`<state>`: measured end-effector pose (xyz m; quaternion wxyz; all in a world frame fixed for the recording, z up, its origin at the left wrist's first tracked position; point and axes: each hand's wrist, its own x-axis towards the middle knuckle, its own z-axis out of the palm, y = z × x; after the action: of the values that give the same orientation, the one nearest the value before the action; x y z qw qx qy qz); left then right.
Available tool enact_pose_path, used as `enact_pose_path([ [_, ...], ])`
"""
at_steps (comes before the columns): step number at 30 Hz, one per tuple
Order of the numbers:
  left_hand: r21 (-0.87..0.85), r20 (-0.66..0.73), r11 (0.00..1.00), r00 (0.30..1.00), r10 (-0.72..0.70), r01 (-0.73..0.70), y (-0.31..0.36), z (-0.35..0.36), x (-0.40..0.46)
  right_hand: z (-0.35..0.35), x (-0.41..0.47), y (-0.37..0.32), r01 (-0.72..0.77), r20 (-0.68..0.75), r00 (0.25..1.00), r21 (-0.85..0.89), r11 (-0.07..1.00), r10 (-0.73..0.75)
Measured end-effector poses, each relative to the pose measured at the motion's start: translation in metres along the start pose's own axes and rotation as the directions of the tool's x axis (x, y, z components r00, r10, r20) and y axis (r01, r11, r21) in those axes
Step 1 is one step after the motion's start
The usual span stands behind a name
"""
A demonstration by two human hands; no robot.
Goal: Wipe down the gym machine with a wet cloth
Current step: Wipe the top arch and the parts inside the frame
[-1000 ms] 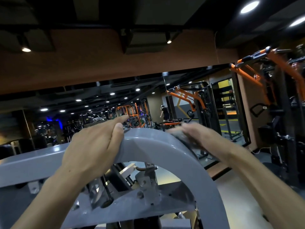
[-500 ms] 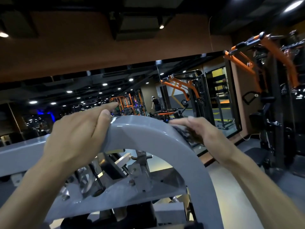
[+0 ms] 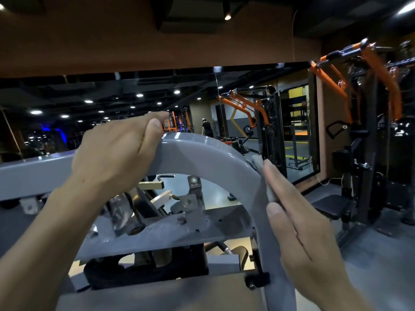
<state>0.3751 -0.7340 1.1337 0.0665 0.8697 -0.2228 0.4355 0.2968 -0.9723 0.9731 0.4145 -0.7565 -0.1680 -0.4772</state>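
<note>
Fingers of my right hand [image 3: 301, 230] lay straight, pressing the cloth [image 3: 263, 178] flat against the grey arch [image 3: 202, 158] for full contact. My left hand [image 3: 116, 149] gripped the arch's top, probably to steady me.

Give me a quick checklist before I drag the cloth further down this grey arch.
1. Cloth under the wiping hand: ok. The right hand presses the cloth flat against the arch's outer side.
2. Bracing grip: ok. The left hand holds the top of the grey arch.
3. Path below: ok. The arch's outer side runs down bare.
4. Snag: not ok. A black bolt fitting sits beside the arch's lower end.
5. Cloth wetness: cannot tell.
</note>
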Motion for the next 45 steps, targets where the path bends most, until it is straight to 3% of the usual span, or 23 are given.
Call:
enact_pose_path([
  [6,-0.014,0.000,1.000,1.000,0.009,-0.009,-0.001,0.000,-0.001,0.008,0.015,-0.004,0.134,-0.044,0.989,-0.182,0.974,-0.144],
  [12,-0.032,-0.026,0.999,1.000,0.017,-0.018,-0.003,0.001,-0.002,0.010,-0.018,0.001,0.060,-0.155,0.983,-0.238,0.969,-0.099],
  [18,-0.035,-0.058,0.998,0.997,0.045,-0.047,-0.001,0.000,-0.006,0.018,0.020,-0.014,0.147,-0.122,0.975,-0.276,0.950,-0.186],
  [27,-0.032,-0.007,0.998,0.999,0.051,-0.051,-0.003,-0.002,-0.008,0.040,-0.006,-0.009,0.191,-0.192,0.939,-0.397,0.898,-0.285],
  [35,-0.072,-0.001,0.995,0.998,0.064,-0.063,-0.003,-0.007,-0.018,0.052,-0.001,-0.002,0.353,-0.068,0.896,-0.493,0.795,-0.440],
  [40,-0.114,-0.075,0.983,0.988,0.135,-0.143,-0.008,-0.005,-0.029,0.037,-0.074,0.032,0.363,0.063,0.910,-0.596,0.716,-0.409],
  [45,-0.129,-0.071,0.971,0.979,0.192,-0.200,-0.012,0.001,-0.032,0.034,-0.074,0.023,0.302,0.051,0.938,-0.600,0.741,-0.342],
])
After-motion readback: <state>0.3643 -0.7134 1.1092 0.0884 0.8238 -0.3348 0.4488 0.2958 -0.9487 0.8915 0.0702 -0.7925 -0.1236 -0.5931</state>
